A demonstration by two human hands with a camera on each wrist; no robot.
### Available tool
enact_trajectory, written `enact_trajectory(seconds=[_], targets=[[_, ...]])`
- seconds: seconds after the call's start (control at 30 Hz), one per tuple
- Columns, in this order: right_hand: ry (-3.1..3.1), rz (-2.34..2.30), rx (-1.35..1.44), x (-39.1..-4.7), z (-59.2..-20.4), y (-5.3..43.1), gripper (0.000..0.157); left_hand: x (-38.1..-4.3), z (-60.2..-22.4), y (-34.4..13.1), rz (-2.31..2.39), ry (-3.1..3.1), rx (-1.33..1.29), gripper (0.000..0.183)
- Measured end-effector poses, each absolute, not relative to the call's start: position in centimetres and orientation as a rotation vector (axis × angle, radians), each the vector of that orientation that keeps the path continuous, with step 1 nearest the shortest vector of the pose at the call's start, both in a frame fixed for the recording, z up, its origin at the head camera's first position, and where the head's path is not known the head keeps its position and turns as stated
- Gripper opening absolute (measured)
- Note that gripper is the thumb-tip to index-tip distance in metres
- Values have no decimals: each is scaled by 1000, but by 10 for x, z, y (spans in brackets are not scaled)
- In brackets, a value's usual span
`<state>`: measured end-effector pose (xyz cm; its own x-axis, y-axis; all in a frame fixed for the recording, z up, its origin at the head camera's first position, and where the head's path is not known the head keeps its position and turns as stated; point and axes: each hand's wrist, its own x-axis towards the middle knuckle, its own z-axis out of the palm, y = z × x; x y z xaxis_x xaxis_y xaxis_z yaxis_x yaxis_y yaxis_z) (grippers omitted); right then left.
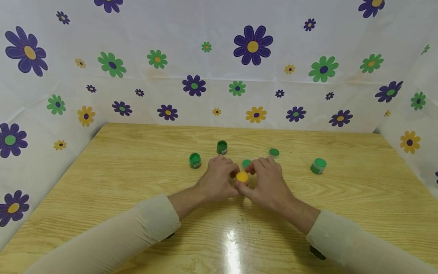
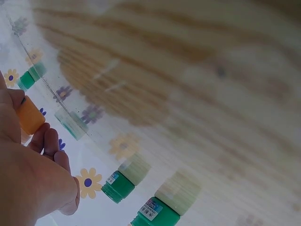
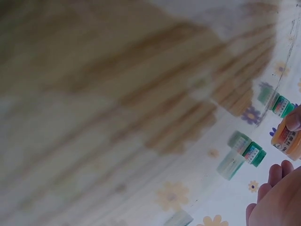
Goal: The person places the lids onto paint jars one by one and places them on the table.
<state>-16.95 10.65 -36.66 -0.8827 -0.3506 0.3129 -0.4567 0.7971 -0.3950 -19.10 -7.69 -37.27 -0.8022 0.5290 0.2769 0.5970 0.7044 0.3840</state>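
Near the table's middle, both hands hold a small paint jar with a yellow-orange top. My left hand grips it from the left, with thumb and fingers curved about its side; the left wrist view shows its orange body between them. From the right, my right hand has its thumb on the near side of the jar and its index finger bent close to the top. A printed label on the orange jar faces the right wrist camera. Just behind the hands lies a green disc-like lid, partly hidden by the right fingers.
Two dark green paint jars, the other jar farther back, stand left of the hands. Another flat green lid lies behind the right hand. A green jar with a lighter top stands right. Flower-printed cloth borders the wooden table.
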Motion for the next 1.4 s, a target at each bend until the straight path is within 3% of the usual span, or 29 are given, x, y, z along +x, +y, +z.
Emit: enact_trajectory(seconds=[0.6, 0.93, 1.4], targets=[[-2724, 749, 725, -170, -367, 108, 35, -191, -373, -77, -663, -2749, -917, 40], [-2737, 727, 703, -170, -366, 108, 31, -191, -372, -77, -703, -2764, -915, 33], [-2747, 705, 630, -170, -368, 107, 35, -190, -371, -77, -689, -2764, -909, 32]])
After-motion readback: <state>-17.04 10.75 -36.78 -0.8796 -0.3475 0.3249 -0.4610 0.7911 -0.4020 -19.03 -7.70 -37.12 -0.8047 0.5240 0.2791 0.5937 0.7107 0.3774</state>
